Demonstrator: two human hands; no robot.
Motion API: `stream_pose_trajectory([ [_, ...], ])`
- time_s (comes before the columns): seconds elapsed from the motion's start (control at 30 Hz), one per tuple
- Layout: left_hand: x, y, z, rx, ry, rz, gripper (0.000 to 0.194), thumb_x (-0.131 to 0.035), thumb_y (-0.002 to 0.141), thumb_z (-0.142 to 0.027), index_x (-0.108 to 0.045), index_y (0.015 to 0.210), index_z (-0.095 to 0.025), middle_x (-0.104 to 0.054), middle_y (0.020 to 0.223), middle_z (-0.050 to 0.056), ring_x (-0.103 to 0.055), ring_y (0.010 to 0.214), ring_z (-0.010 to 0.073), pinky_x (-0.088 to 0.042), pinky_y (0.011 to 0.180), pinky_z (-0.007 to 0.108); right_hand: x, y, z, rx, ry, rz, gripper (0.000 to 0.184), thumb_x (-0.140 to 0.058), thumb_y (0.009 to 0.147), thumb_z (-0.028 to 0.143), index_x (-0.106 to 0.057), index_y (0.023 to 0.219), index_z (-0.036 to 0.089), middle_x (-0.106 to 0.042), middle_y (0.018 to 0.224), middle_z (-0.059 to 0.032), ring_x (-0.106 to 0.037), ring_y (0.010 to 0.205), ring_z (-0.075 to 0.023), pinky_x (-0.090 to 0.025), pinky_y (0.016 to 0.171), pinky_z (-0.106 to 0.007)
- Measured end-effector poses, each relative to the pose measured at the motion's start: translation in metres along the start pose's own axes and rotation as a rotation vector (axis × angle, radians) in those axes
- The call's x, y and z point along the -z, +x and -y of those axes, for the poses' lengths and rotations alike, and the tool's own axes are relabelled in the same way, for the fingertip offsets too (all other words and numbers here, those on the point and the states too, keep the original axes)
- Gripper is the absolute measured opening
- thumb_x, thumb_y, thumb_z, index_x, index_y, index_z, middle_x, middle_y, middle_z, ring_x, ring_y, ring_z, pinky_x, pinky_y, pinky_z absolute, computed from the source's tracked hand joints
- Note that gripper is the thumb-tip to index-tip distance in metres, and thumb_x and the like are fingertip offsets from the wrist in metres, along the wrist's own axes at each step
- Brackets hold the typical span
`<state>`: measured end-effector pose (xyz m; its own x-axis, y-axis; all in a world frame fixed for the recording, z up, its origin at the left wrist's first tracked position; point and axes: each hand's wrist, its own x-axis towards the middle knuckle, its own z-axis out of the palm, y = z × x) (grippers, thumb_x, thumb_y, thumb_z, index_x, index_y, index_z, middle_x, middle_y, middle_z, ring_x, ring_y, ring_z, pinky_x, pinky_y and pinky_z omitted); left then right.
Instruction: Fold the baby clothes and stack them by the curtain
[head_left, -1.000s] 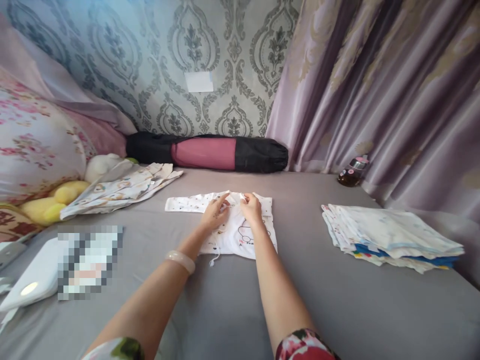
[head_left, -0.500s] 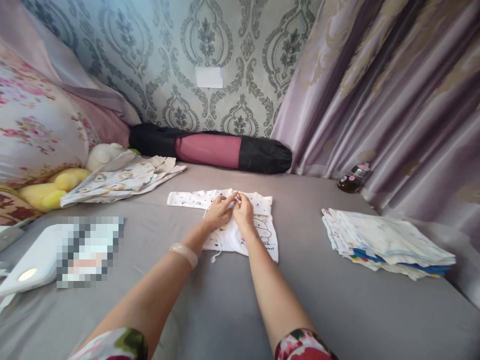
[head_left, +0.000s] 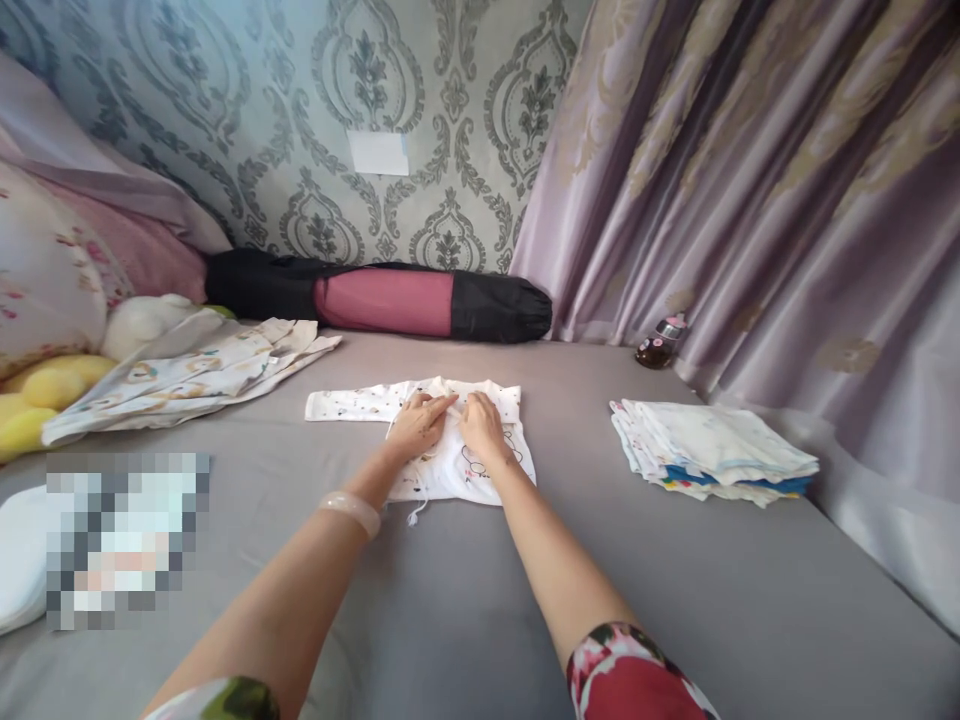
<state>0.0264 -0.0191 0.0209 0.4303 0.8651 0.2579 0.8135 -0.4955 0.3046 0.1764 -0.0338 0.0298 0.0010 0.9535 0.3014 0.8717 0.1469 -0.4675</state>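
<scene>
A small white baby top [head_left: 450, 478] lies spread on the bed, with one printed sleeve stretched out to the left. It has a small print on its upper part and a cartoon drawing low on the right. A thin tie with a tufted end hangs at its lower edge. My left hand [head_left: 420, 425] rests on the top's upper middle, fingers out and pointing right. Close beside it, my right hand [head_left: 482, 428] lies on the cloth with its fingers slightly bent. The fabric right under both palms is hidden.
A stack of folded cloths [head_left: 712, 445] lies right, a brown bottle [head_left: 660, 343] behind it. A black-and-red rolled bag [head_left: 382, 298] runs along the wall. On the left are a printed garment [head_left: 195, 375], a yellow plush toy [head_left: 52, 390] and a blurred-out flat object [head_left: 127, 540].
The view has turned a little to the right. My right hand has come out of its pinch near the left fingertips and now lies flatter on the baby top. The left hand stays on the cloth.
</scene>
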Motion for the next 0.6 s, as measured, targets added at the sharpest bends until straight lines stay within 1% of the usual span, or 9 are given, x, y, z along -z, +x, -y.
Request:
stream_pose_trajectory([
  [0.07, 0.001, 0.0, -0.001, -0.008, 0.027, 0.011, 0.05, -0.034, 0.091, -0.022, -0.053, 0.137, -0.027, -0.06, 0.134, 0.003, -0.046, 0.122, 0.028, -0.038, 0.105, 0.047, -0.001, -0.003, -0.002, 0.03, -0.101, 0.074, 0.038, -0.038, 0.093, 0.016, -0.058, 0.124, 0.011, -0.054, 0.136, -0.0165, -0.043, 0.131, -0.0256, -0.03, 0.11, -0.039],
  [0.13, 0.002, 0.0, -0.003, -0.004, 0.055, 0.022, 0.049, -0.034, 0.091, -0.022, -0.054, 0.136, -0.026, -0.058, 0.136, 0.003, -0.046, 0.123, 0.0286, -0.038, 0.106, 0.048, 0.0, -0.005, -0.005, 0.027, -0.155, 0.132, 0.045, -0.033, 0.097, 0.023, -0.049, 0.136, 0.008, -0.043, 0.148, -0.0161, -0.032, 0.139, -0.0265, -0.022, 0.115, -0.041],
  [0.23, 0.003, 0.0, -0.004, -0.001, 0.085, 0.032, 0.049, -0.034, 0.092, -0.023, -0.053, 0.137, -0.026, -0.057, 0.138, 0.003, -0.045, 0.124, 0.0277, -0.037, 0.107, 0.046, 0.007, -0.005, -0.011, 0.01, -0.197, 0.227, 0.054, -0.026, 0.1, 0.032, -0.036, 0.146, 0.005, -0.031, 0.155, -0.0149, -0.023, 0.144, -0.0263, -0.014, 0.117, -0.042],
  [0.3, 0.003, 0.0, -0.005, -0.001, 0.094, 0.029, 0.049, -0.034, 0.092, -0.023, -0.052, 0.138, -0.028, -0.057, 0.138, 0.001, -0.046, 0.124, 0.027, -0.037, 0.106, 0.045, 0.012, -0.004, -0.018, -0.008, -0.233, 0.257, 0.059, -0.023, 0.1, 0.037, -0.031, 0.149, 0.004, -0.026, 0.157, -0.0152, -0.019, 0.146, -0.0263, -0.011, 0.118, -0.042],
  [0.43, 0.003, -0.001, -0.006, 0.011, 0.105, 0.034, 0.048, -0.034, 0.093, -0.024, -0.051, 0.138, -0.031, -0.056, 0.138, 0.0, -0.046, 0.124, 0.027, -0.037, 0.106, 0.046, 0.019, -0.002, -0.031, -0.038, -0.292, 0.262, 0.065, -0.02, 0.1, 0.042, -0.027, 0.15, 0.001, -0.022, 0.158, -0.0162, -0.015, 0.147, -0.0262, -0.008, 0.118, -0.041],
  [0.6, 0.005, -0.001, -0.006, 0.016, 0.112, 0.062, 0.048, -0.032, 0.094, -0.025, -0.05, 0.138, -0.028, -0.055, 0.14, 0.001, -0.044, 0.126, 0.0279, -0.037, 0.106, 0.047, 0.031, 0.003, -0.048, -0.082, -0.341, 0.277, 0.064, -0.018, 0.1, 0.04, -0.026, 0.15, 0.001, -0.023, 0.158, -0.0154, -0.016, 0.146, -0.0265, -0.009, 0.118, -0.042],
])
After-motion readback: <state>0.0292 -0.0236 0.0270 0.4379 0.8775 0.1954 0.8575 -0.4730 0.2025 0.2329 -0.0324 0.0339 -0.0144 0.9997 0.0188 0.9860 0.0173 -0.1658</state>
